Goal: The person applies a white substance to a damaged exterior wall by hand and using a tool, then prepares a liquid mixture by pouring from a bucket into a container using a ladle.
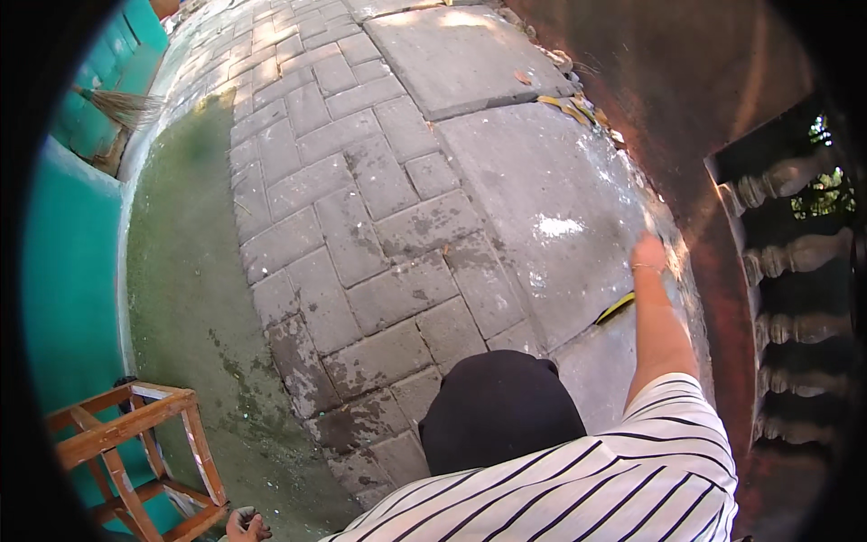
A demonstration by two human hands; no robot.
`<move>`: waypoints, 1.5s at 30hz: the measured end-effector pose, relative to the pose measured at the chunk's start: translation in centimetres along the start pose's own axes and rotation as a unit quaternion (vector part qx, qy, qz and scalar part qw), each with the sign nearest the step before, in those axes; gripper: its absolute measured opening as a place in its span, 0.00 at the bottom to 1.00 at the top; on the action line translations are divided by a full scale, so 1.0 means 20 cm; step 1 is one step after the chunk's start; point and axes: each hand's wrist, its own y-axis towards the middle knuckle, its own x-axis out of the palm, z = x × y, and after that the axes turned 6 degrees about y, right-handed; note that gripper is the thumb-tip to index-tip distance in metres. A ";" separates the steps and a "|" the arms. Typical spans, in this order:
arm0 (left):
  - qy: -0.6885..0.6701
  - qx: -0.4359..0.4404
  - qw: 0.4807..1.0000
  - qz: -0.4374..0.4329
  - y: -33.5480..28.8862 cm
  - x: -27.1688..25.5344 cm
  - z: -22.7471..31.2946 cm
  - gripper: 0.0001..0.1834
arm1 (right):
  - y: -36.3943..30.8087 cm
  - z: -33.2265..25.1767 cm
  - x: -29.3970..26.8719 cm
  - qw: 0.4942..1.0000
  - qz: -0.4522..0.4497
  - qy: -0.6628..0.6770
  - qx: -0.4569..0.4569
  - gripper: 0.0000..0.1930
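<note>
My right arm, in a black-and-white striped sleeve, reaches out over the grey concrete slabs. At its end my right hand is down by the slabs' rough outer edge; blur hides its fingers. A yellow-green and dark strip, perhaps a leaf, lies in a slab joint beside the forearm. White powder is scattered on the slab left of the hand. Low at the left, my left hand shows only in part beside the wooden stool, its fingers curled; whatever they may hold is hidden.
Grey pavers run along the slabs, bordered by a mossy strip and a green wall. A broom leans there. Balusters stand at the right. Dried leaves lie along the slab edge. A black rounded shape fills the lower middle.
</note>
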 end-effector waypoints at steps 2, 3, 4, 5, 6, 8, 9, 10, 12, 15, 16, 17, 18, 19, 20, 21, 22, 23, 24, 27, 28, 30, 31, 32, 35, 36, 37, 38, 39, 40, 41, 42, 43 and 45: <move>0.005 0.014 1.000 0.004 0.05 0.04 0.04 0.15 | -0.13 -0.13 0.12 0.988 -0.133 -0.057 -0.049 0.12; 0.008 0.023 1.000 0.003 0.04 0.04 0.05 0.15 | -0.40 -0.33 0.19 0.980 -0.150 -0.035 -0.129 0.12; 0.014 0.039 0.999 -0.006 0.06 0.06 0.07 0.15 | -0.60 -0.48 0.24 0.957 -0.173 -0.108 -0.204 0.12; 0.021 0.051 0.998 -0.016 0.06 0.06 0.08 0.16 | -0.78 -0.61 0.25 0.951 -0.193 -0.062 -0.235 0.11; 0.035 0.041 0.999 -0.002 0.03 0.02 0.03 0.16 | -0.96 -0.80 0.09 0.928 -0.227 0.039 -0.292 0.11; 0.051 0.054 0.997 0.008 0.07 0.02 0.02 0.16 | -1.08 -0.96 -0.13 0.881 -0.329 0.114 -0.319 0.09; 0.034 0.061 0.998 0.007 0.09 0.03 0.03 0.16 | -1.00 -0.97 -0.15 0.862 -0.354 0.204 -0.301 0.08; 0.021 0.068 0.997 0.005 0.09 0.05 0.06 0.16 | -0.86 -0.93 -0.16 0.834 -0.377 0.293 -0.278 0.08; 0.013 0.069 0.998 0.002 0.08 0.03 0.07 0.16 | -0.61 -0.86 -0.17 0.764 -0.426 0.464 -0.137 0.08; 0.033 0.050 0.998 -0.016 0.04 -0.01 -0.04 0.17 | -0.40 -0.76 -0.18 0.647 -0.500 0.568 0.099 0.10; 0.050 0.051 0.997 -0.028 0.01 -0.03 -0.03 0.18 | -0.37 -0.71 -0.16 0.638 -0.513 0.562 0.115 0.11; 0.069 0.052 0.995 -0.039 -0.02 -0.05 -0.01 0.19 | -0.37 -0.65 -0.12 0.628 -0.527 0.557 0.132 0.11; 0.047 0.038 0.998 -0.023 -0.03 -0.03 0.00 0.18 | -0.36 -0.62 -0.08 0.617 -0.541 0.552 0.148 0.12; 0.027 0.021 0.999 -0.007 -0.05 -0.02 0.01 0.17 | -0.36 -0.62 -0.05 0.670 -0.542 0.485 0.148 0.12; 0.006 0.005 1.000 0.009 -0.07 -0.02 0.01 0.17 | -0.37 -0.62 -0.02 0.717 -0.541 0.415 0.146 0.12; 0.004 0.002 1.000 0.008 -0.08 -0.02 0.00 0.17 | -0.38 -0.62 0.01 0.759 -0.535 0.342 0.141 0.12; 0.002 0.013 1.000 -0.002 -0.04 0.00 0.03 0.17 | -0.30 -0.44 0.14 0.796 -0.479 0.349 0.124 0.14; -0.003 0.010 1.000 0.005 -0.06 0.00 0.02 0.17 | -0.25 -0.40 0.13 0.853 -0.425 0.297 0.064 0.14; -0.001 -0.001 1.000 0.010 -0.08 -0.01 0.03 0.17 | -0.21 -0.35 0.12 0.900 -0.363 0.242 0.006 0.14; 0.001 -0.005 1.000 0.011 -0.09 0.01 0.08 0.15 | -0.03 -0.16 0.01 0.999 -0.035 0.033 -0.006 0.14; 0.001 -0.008 1.000 0.025 -0.12 -0.02 0.03 0.15 | -0.05 -0.30 -0.12 1.000 -0.012 0.000 0.013 0.15; 0.024 0.030 0.999 0.025 -0.08 -0.01 0.02 0.14 | -0.10 -0.27 -0.10 0.996 -0.011 -0.064 -0.060 0.14; 0.036 0.040 0.998 0.022 -0.07 0.00 0.02 0.14 | -0.15 -0.26 -0.05 0.990 -0.011 -0.097 -0.098 0.14; 0.048 0.059 0.997 0.016 -0.03 0.02 0.05 0.13 | -0.20 -0.24 0.04 0.982 -0.111 -0.104 -0.111 0.14; 0.099 0.099 0.988 0.067 -0.11 0.03 0.05 0.14 | -0.81 -0.84 -0.05 0.945 -0.211 -0.022 -0.249 0.13; 0.123 0.117 0.982 0.083 -0.14 0.04 0.08 0.15 | -0.90 -0.98 -0.19 0.928 -0.226 0.051 -0.290 0.11; 0.169 0.147 0.968 0.111 -0.20 0.06 0.14 0.15 | -0.94 -1.09 -0.30 0.903 -0.241 0.122 -0.334 0.10; 0.214 0.172 0.951 0.141 -0.26 0.07 0.21 0.16 | -0.94 -1.18 -0.42 0.875 -0.288 0.214 -0.325 0.10; 0.258 0.199 0.930 0.171 -0.31 0.07 0.30 0.17 | -0.91 -1.28 -0.53 0.838 -0.333 0.301 -0.311 0.09; 0.249 0.171 0.938 0.167 -0.37 0.06 0.40 0.20 | -0.88 -1.38 -0.60 0.790 -0.376 0.383 -0.296 0.09; 0.227 0.186 0.939 0.180 -0.40 0.06 0.42 0.20 | -0.85 -1.47 -0.62 0.814 -0.329 0.327 -0.351 0.08; 0.203 0.202 0.938 0.193 -0.43 0.05 0.42 0.21 | -0.79 -1.55 -0.65 0.831 -0.273 0.268 -0.404 0.08; 0.180 0.214 0.937 0.209 -0.46 0.03 0.42 0.22 | -0.77 -1.65 -0.67 0.838 -0.214 0.211 -0.455 0.08; 0.178 0.245 0.928 0.216 -0.51 -0.02 0.39 0.23 | -0.82 -1.83 -0.75 0.804 -0.263 0.239 -0.477 0.08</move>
